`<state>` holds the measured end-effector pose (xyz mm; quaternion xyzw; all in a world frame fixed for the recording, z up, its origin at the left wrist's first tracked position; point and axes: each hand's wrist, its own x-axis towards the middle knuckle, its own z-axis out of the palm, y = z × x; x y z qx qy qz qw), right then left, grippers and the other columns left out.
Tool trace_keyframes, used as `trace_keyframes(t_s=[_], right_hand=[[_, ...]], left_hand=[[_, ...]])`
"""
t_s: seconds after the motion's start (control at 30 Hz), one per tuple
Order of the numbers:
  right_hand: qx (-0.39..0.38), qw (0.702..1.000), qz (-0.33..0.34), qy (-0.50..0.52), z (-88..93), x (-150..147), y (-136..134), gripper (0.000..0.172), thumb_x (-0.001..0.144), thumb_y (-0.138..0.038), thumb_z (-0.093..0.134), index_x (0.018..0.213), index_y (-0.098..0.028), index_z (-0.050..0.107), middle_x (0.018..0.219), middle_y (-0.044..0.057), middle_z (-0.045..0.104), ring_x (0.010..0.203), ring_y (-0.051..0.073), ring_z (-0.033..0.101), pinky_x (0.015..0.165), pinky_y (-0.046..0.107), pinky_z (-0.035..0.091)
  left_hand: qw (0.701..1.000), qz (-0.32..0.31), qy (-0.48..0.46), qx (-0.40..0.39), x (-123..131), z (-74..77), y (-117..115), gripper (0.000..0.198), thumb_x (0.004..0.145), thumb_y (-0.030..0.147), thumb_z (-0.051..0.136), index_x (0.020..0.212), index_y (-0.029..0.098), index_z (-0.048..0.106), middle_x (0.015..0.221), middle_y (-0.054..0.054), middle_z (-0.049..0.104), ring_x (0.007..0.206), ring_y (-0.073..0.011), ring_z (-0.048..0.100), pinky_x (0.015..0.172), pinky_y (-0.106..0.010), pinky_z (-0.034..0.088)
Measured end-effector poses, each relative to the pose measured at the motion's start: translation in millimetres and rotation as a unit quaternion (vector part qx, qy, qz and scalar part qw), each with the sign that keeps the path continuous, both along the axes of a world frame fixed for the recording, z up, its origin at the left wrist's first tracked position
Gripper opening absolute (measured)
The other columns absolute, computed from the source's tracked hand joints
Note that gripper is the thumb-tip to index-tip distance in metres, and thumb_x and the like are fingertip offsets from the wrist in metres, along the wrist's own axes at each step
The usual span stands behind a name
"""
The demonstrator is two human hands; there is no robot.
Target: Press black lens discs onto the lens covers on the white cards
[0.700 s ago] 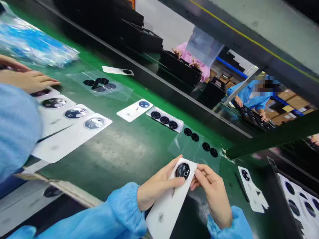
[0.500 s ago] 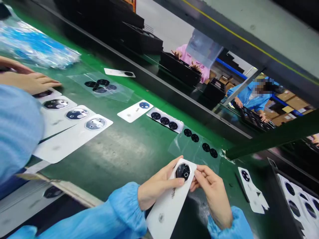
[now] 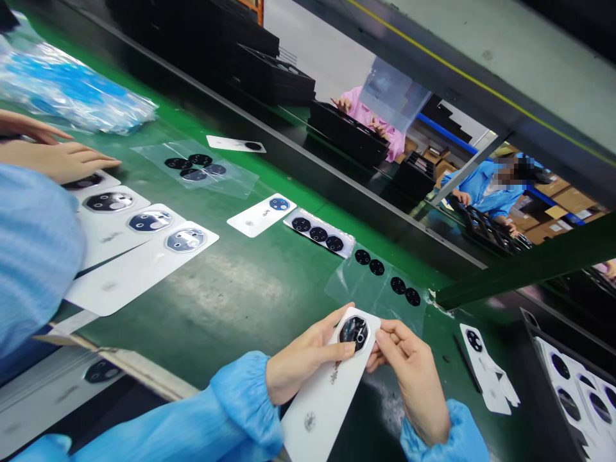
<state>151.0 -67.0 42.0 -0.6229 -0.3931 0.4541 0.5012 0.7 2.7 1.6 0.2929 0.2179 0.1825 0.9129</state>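
Observation:
A white phone back cover (image 3: 325, 404) with a shiny black round camera plate (image 3: 355, 333) near its top lies tilted in my hands. My left hand (image 3: 308, 353) grips it from the left side, with the thumb resting at the plate's lower edge. At the upper right edge, my right hand (image 3: 407, 366) pinches the cover between thumb and fingers; those fingertips are partly hidden. Just beyond lies a clear film sheet (image 3: 344, 289) with several black round plates (image 3: 376, 267). Next to it is a strip (image 3: 317, 234) holding three such plates.
At the left, a co-worker's hand (image 3: 58, 160) rests by several white covers (image 3: 129, 276). Another film sheet (image 3: 235, 179), a plastic bag pile (image 3: 72, 90) and a cover (image 3: 262, 215) lie farther back. Right are a cover with torn-looking white pieces (image 3: 486, 372), a tray of covers (image 3: 582, 398) and a green post (image 3: 520, 263).
The white cover on the far belt has shifted slightly right. A person in blue at the back has moved their head a little. My hands and the held cover look almost still.

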Motion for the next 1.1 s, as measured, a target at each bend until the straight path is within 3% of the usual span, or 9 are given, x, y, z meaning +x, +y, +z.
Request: trace_keyframes(t_s=[0.3,0.47,0.6,0.93,1.1], right_hand=[[0.006,1.0,0.002,-0.027,4.1,-10,1,0.032,0.078,-0.044,0.063,0.091,-0.015,0.063,0.062,0.001,0.064,0.055,0.012,0.06,0.056,0.025,0.052],[0.004,1.0,0.002,-0.025,3.4,-11,-1,0.032,0.079,-0.044,0.063,0.091,-0.015,0.062,0.063,0.002,0.064,0.055,0.013,0.06,0.054,0.025,0.051],[0.007,1.0,0.002,-0.024,4.7,-12,-3,0.032,0.078,-0.045,0.063,0.09,-0.015,0.063,0.063,0.002,0.064,0.055,0.012,0.06,0.056,0.024,0.052],[0.005,1.0,-0.006,-0.019,3.3,-13,-3,0.029,0.077,-0.044,0.064,0.084,-0.016,0.061,0.059,0.0,0.062,0.053,0.013,0.059,0.052,0.025,0.051],[-0.021,1.0,-0.005,-0.001,-3.2,-10,-2,0.03,0.078,-0.045,0.064,0.083,-0.016,0.06,0.057,-0.001,0.059,0.05,0.011,0.056,0.052,0.024,0.05]], left_hand=[[0.997,0.007,0.06,0.055,-1,2.8,2,0.083,0.07,0.033,0.075,0.139,0.028,0.03,0.118,-0.004,0.058,0.094,-0.0167,0.055,0.075,-0.026,0.037],[0.998,0.021,0.049,0.042,2,-0.7,0,0.084,0.067,0.03,0.076,0.138,0.025,0.031,0.111,-0.006,0.06,0.084,-0.0158,0.056,0.067,-0.025,0.037],[0.998,0.034,0.03,0.039,3,-1.1,-1,0.081,0.068,0.029,0.075,0.137,0.024,0.033,0.107,-0.005,0.061,0.085,-0.0156,0.055,0.071,-0.026,0.038],[0.99,0.058,0.072,0.107,2,4.9,0,0.076,0.069,0.032,0.073,0.135,0.022,0.035,0.084,0.0,0.06,0.061,-0.0098,0.05,0.056,-0.023,0.035],[0.98,0.052,0.088,0.168,-1,5.1,3,0.08,0.071,0.036,0.072,0.138,0.022,0.03,0.097,-0.004,0.061,0.069,-0.0129,0.054,0.062,-0.025,0.041]])
